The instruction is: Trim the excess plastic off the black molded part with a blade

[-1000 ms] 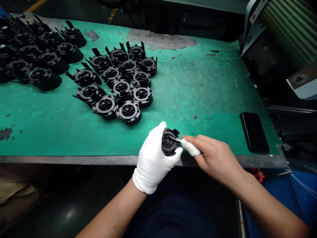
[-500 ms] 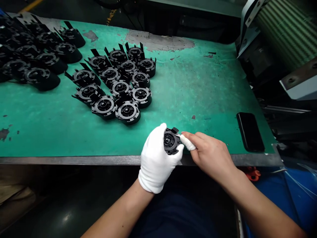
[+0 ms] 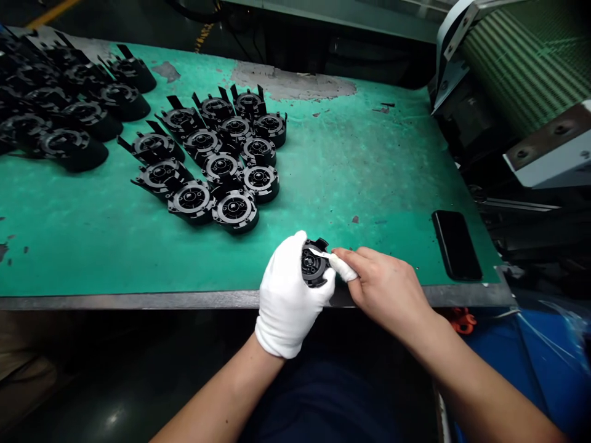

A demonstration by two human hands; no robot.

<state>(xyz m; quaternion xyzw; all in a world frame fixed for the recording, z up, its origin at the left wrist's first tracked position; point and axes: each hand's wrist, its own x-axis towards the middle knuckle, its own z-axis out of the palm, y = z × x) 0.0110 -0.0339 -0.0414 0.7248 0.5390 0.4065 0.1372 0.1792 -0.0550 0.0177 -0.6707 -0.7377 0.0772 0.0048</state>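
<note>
My left hand [image 3: 289, 289], in a white glove, is closed around a round black plastic part [image 3: 314, 268] above the table's front edge. Its ringed face with tabs at the rim is turned up toward me. My right hand [image 3: 385, 277] has no glove, but a white wrap covers one digit. It grips a small knife [image 3: 319, 253] with a thin pale blade, whose tip lies over the part's upper face. The knife's handle is hidden inside my fingers. Ahead and to the left, several similar black parts [image 3: 235, 209] stand grouped on the green table.
The green tabletop [image 3: 351, 166] has worn grey patches. A second cluster of black parts [image 3: 69, 144] stands at far left. A black phone [image 3: 457, 245] lies at the right. Machinery [image 3: 545, 138] overhangs the right end. Below it are an orange object [image 3: 463, 320] and a blue bin [image 3: 512, 363].
The knife's blade now shows plainly across the part's face, where before it was mostly out of sight at the rim. The whole view has shifted slightly; both hands keep their hold.
</note>
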